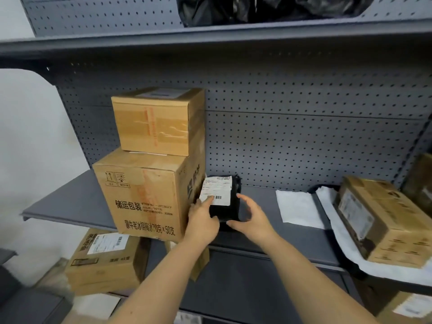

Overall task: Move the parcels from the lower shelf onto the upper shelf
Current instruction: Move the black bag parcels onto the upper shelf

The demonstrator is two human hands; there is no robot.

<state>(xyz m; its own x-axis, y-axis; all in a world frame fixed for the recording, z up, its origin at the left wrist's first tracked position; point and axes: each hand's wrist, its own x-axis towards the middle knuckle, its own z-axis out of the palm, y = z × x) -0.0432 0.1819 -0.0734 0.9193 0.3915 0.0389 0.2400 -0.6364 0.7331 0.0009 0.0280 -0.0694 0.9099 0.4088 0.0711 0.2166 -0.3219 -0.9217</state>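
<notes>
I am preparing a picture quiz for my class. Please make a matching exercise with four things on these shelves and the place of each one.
Things:
1. small box
2. black parcel
3. white paper
4. black bags

Places:
A. between both hands
B. top shelf
C. on the large box
D. flat, right of the hands

Pairs: 1-C, 2-A, 3-D, 4-B

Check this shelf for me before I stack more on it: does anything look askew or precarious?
Yes. The big carton juts past the shelf front edge, and the smaller box on top sits twisted, not squared with it.
</notes>
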